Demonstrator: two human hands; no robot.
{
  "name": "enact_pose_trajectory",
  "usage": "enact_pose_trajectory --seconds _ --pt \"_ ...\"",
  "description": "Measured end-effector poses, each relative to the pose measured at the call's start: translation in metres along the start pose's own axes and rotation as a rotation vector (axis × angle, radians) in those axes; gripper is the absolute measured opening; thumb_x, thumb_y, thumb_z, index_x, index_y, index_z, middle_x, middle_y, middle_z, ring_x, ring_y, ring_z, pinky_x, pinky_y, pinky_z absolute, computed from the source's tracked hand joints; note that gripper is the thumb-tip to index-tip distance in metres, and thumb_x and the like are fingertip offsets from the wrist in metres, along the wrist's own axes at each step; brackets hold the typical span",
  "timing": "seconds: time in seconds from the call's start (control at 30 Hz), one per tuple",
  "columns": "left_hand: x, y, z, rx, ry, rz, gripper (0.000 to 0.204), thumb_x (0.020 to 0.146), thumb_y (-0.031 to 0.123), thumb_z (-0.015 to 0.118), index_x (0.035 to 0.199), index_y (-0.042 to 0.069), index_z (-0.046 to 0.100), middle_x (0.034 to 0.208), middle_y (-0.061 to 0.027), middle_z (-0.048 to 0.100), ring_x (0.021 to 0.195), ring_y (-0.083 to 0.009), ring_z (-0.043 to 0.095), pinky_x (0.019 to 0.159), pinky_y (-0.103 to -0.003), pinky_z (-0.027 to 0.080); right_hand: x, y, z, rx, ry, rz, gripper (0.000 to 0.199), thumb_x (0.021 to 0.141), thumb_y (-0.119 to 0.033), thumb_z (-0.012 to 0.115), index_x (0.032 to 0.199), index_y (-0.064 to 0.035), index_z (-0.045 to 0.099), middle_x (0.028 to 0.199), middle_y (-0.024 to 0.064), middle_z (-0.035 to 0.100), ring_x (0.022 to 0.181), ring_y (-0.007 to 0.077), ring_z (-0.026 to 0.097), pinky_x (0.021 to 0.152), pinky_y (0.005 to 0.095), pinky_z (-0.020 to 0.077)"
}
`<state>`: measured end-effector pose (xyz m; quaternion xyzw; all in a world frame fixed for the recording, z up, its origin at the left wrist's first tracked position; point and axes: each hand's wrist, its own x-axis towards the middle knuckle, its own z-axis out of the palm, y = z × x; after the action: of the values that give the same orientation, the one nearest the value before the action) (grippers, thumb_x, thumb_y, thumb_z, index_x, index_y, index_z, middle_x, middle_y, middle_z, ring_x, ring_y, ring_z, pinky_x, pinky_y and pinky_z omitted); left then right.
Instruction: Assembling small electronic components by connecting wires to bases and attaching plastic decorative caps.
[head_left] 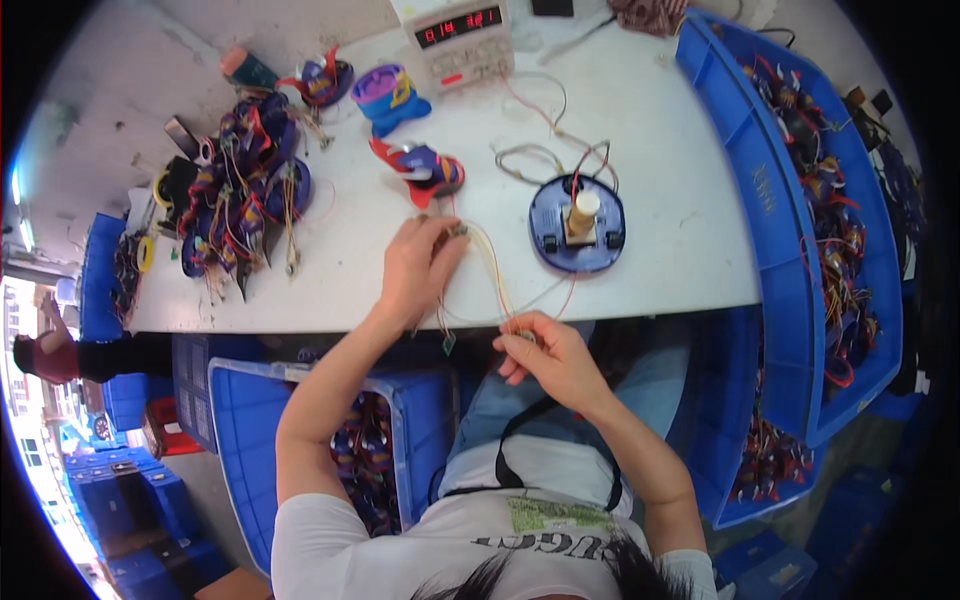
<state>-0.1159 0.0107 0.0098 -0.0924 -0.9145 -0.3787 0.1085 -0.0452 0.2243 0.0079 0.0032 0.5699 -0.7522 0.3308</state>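
Note:
My left hand rests at the table's front part, its fingers closed on the end of a bundle of thin wires. The wires arch over to my right hand, which pinches their other end at the table edge; the small part between those fingers is mostly covered. A little green circuit board dangles on a wire below my left hand. Just beyond that hand lies a purple, red and white plastic toy part. Right of the wires sits a round dark-blue base with a pale upright cylinder on it.
A power supply with a lit red display stands at the back. On the left is a heap of wired toy parts, near a blue and purple cup-shaped part. Blue bins of parts flank the table; another bin sits by my lap.

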Motion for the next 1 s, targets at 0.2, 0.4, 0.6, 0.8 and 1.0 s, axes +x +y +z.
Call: enact_pose_trajectory --seconds 0.2,0.4,0.6,0.8,1.0 --pt "0.0 -0.011 0.002 -0.032 -0.039 0.01 0.022 0.084 0.007 0.064 0.105 0.001 0.063 0.085 -0.007 0.056 0.07 -0.0173 0.051 0.066 -0.027 0.044 -0.002 0.013 0.002 0.071 0.005 -0.026 0.029 0.092 -0.009 0.058 0.116 0.0046 0.05 0.098 0.0137 0.063 0.071 0.014 0.06 0.063 0.023 0.0512" --pt "-0.066 0.027 -0.029 0.111 0.281 0.077 0.028 0.08 0.003 0.068 0.105 0.002 0.056 0.084 -0.0079 0.054 0.068 -0.0181 0.05 0.062 -0.027 0.045 -0.001 0.018 0.003 0.175 0.063 -0.08 0.029 0.092 -0.008 0.058 0.118 0.0042 0.05 0.098 0.0135 0.063 0.072 0.0143 0.061 0.063 0.0234 0.0512" --pt "-0.131 0.031 -0.01 0.156 -0.004 0.025 0.032 0.077 0.004 0.072 0.104 0.001 0.056 0.093 -0.0109 0.054 0.07 -0.0198 0.051 0.059 -0.027 0.045 0.002 0.022 0.003 0.174 -0.004 -0.055 0.029 0.092 -0.008 0.06 0.116 0.0032 0.051 0.096 0.0135 0.064 0.07 0.0142 0.061 0.061 0.0233 0.051" --pt "-0.111 0.025 -0.008 0.226 -0.052 0.013 0.026 0.08 0.001 0.067 0.104 0.0 0.058 0.085 -0.0078 0.056 0.066 -0.0173 0.053 0.059 -0.025 0.045 0.001 0.016 0.005 0.212 -0.034 -0.039 0.025 0.09 -0.009 0.062 0.111 0.0029 0.055 0.091 0.0127 0.065 0.066 0.0134 0.06 0.058 0.0223 0.0501" --pt "-0.106 0.048 -0.015 -0.411 0.065 -0.525 0.015 0.086 0.0 0.06 0.101 0.0 0.061 0.08 -0.0036 0.059 0.062 -0.0098 0.053 0.055 -0.021 0.043 0.003 0.01 0.009 0.195 -0.027 -0.018 0.018 0.088 -0.008 0.063 0.103 0.0021 0.059 0.086 0.0109 0.064 0.061 0.0119 0.059 0.054 0.0202 0.0479"
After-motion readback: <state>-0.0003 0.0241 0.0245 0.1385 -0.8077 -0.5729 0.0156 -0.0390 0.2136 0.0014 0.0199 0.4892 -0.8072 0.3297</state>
